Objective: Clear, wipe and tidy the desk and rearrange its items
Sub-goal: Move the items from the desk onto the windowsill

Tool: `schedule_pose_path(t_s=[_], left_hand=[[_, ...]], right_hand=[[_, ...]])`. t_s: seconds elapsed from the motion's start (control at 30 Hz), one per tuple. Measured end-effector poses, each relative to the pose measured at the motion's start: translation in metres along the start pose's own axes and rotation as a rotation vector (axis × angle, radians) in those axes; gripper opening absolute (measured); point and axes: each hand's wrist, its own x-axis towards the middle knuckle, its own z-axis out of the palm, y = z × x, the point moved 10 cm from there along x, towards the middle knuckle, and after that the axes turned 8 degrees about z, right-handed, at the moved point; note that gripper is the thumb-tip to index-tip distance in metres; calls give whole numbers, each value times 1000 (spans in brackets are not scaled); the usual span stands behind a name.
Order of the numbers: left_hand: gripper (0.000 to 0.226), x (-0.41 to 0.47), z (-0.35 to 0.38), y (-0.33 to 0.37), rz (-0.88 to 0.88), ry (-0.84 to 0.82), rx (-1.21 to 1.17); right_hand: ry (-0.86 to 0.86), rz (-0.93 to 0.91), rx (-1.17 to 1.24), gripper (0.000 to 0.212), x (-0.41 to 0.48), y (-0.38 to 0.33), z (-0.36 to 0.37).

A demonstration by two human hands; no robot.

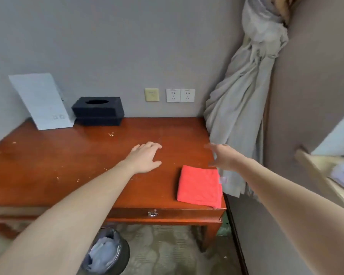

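My left hand (145, 157) lies flat & open on the desk (68, 155), holding nothing. My right hand (220, 155) is blurry, just behind the red cloth (200, 186); fingers look straight, nothing in it. The cloth sits folded at the desk's front right corner. I think it's soft, light & floppy, so I'd grab a whole edge, thumb under.

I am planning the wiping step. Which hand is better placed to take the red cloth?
Probably the right. The right hand is open just beyond the cloth, near its far corner, while the left hand rests on the desk farther left.
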Motion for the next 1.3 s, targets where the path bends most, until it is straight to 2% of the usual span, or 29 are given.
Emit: schedule_pose_path(t_s=[0.17, 0.27, 0.33, 0.6, 0.7, 1.07, 1.3], left_hand=[[58, -28, -4, -63, -249, 51, -144], [56, -37, -16, -109, -433, 221, -373], [55, -39, -25, -135, -502, 299, -417], [52, -18, -37, -227, -562, 329, -452], [52, -6, -44, -281, -587, 329, -474], [56, 63, -64, -492, -631, 218, -475], [60, 114, -53, -589, -662, 142, -450]], right_hand=[[-50, -160, 21, 74, 46, -59, 13], [-95, -179, 144, 66, 70, -84, 20], [-111, -180, 227, 61, 87, -101, 20], [-167, -210, 243, 57, 167, -177, 25], [-185, -205, 263, 56, 206, -214, 28], [-226, -131, 238, 61, 362, -349, 46], [-230, -9, 249, 74, 448, -385, 74]])
